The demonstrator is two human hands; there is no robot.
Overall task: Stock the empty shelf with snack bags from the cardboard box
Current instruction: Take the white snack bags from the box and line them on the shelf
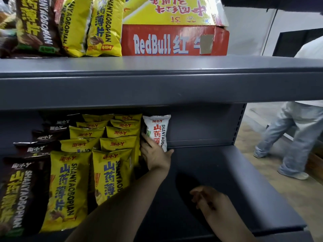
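Dark grey metal lower shelf, right half bare. Left hand grips white snack bag low down, fingers at its left edge, thumb under its base: keeps bag upright at shelf back, apparently starting new row just beside yellow snack bags. Right hand blurred, fingers loosely curled, seemingly holding nothing, over bare shelf. Black snack bags farther left. Red-and-yellow cardboard box on upper shelf, flap up, likely the supply.

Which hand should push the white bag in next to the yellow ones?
Left. The left hand grips the white snack bag right beside the yellow snack bags; the right hand hangs empty, farther away.
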